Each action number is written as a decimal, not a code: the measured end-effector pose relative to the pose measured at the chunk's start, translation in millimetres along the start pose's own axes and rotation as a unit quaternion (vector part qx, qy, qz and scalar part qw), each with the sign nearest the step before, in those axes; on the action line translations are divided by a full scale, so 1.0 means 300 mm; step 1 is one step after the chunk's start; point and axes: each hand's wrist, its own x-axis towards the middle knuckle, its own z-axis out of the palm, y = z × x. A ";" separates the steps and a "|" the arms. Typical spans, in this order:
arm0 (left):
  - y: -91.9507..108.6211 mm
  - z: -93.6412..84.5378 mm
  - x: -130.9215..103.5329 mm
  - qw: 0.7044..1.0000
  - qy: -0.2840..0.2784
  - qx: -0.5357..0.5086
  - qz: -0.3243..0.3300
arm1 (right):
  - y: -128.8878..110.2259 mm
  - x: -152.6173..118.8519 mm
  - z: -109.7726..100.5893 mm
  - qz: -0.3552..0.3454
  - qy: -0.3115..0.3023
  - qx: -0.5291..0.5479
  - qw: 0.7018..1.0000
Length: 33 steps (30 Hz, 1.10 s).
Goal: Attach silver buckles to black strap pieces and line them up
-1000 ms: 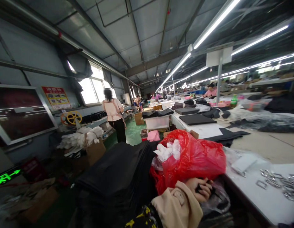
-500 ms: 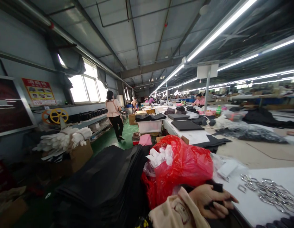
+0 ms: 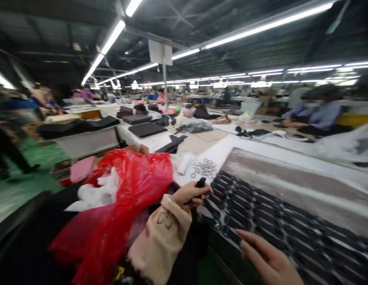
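My left hand (image 3: 192, 194), in a beige sleeve, is closed round a black strap piece (image 3: 201, 182) near the table's edge, just right of the red plastic bag. At the lower right, my right hand (image 3: 265, 253) has its thumb and fingers apart over rows of black strap pieces (image 3: 267, 215) laid on the table. Its fingertips are close to the nearest piece, and contact cannot be made out. Beyond my left hand, a pile of metal rings (image 3: 206, 168) lies on the white tabletop (image 3: 222, 144).
The red plastic bag (image 3: 142, 178) with white scraps stands at left. Dark flat boards (image 3: 146, 129) and fabric lie farther up the table. A person (image 3: 317, 113) in a light purple top works across the table at right. A table edge runs below my hands.
The view has swung right, bringing the rows of black pieces and the person at right into sight. My right hand has come into view. My left hand still holds the black piece.
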 end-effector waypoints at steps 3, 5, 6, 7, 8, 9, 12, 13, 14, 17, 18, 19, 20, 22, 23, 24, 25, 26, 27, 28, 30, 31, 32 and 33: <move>0.006 -0.038 0.075 0.999 -0.027 0.041 -0.008 | -0.057 0.073 0.009 0.024 0.048 0.098 0.994; 0.004 -0.044 0.115 0.997 -0.036 0.068 -0.010 | -0.098 0.135 0.019 0.030 0.055 0.143 0.988; 0.001 -0.045 0.133 0.996 -0.039 0.080 -0.010 | -0.114 0.165 0.022 0.032 0.054 0.160 0.985; -0.003 -0.046 0.149 0.995 -0.043 0.089 -0.009 | -0.125 0.194 0.025 0.036 0.051 0.174 0.983; -0.007 -0.047 0.164 0.994 -0.045 0.094 -0.005 | -0.131 0.222 0.027 0.039 0.048 0.183 0.981; -0.013 -0.049 0.176 0.994 -0.047 0.094 0.000 | -0.133 0.248 0.029 0.043 0.046 0.190 0.980; -0.035 -0.058 0.196 0.997 -0.042 0.056 0.017 | -0.121 0.315 0.044 0.054 0.040 0.195 0.978; -0.042 -0.063 0.197 0.998 -0.040 0.035 0.023 | -0.114 0.332 0.053 0.060 0.036 0.201 0.977; -0.050 -0.069 0.196 0.999 -0.038 0.013 0.029 | -0.107 0.346 0.063 0.070 0.027 0.212 0.974; -0.070 -0.089 0.193 0.998 -0.038 -0.041 0.042 | -0.087 0.375 0.097 0.110 -0.022 0.249 0.962; -0.075 -0.095 0.194 0.997 -0.039 -0.052 0.045 | -0.081 0.383 0.106 0.119 -0.039 0.256 0.959; -0.080 -0.102 0.197 0.996 -0.041 -0.059 0.045 | -0.076 0.390 0.114 0.125 -0.054 0.261 0.956; -0.084 -0.107 0.201 0.996 -0.043 -0.063 0.044 | -0.071 0.397 0.120 0.128 -0.063 0.265 0.954; -0.090 -0.116 0.212 0.996 -0.048 -0.068 0.039 | -0.063 0.412 0.126 0.127 -0.063 0.279 0.950; -0.093 -0.119 0.218 0.996 -0.051 -0.071 0.036 | -0.061 0.419 0.127 0.127 -0.056 0.287 0.948; -0.095 -0.122 0.225 0.995 -0.052 -0.077 0.033 | -0.059 0.427 0.126 0.128 -0.046 0.291 0.947; -0.097 -0.125 0.231 0.995 -0.051 -0.085 0.033 | -0.057 0.434 0.124 0.131 -0.036 0.290 0.947; -0.098 -0.129 0.237 0.994 -0.048 -0.094 0.035 | -0.057 0.441 0.121 0.133 -0.027 0.283 0.950; -0.099 -0.134 0.241 0.993 -0.044 -0.105 0.039 | -0.056 0.447 0.118 0.137 -0.020 0.272 0.952; -0.099 -0.140 0.245 0.992 -0.039 -0.114 0.044 | -0.055 0.453 0.114 0.141 -0.015 0.260 0.955; -0.097 -0.156 0.248 0.990 -0.028 -0.127 0.052 | -0.051 0.463 0.104 0.146 -0.007 0.232 0.962; -0.095 -0.167 0.248 0.990 -0.021 -0.128 0.054 | -0.047 0.468 0.097 0.147 -0.002 0.216 0.965; -0.094 -0.178 0.247 0.991 -0.010 -0.124 0.057 | -0.043 0.472 0.089 0.145 0.003 0.198 0.969; -0.093 -0.190 0.245 0.991 0.004 -0.115 0.060 | -0.036 0.476 0.080 0.142 0.008 0.177 0.974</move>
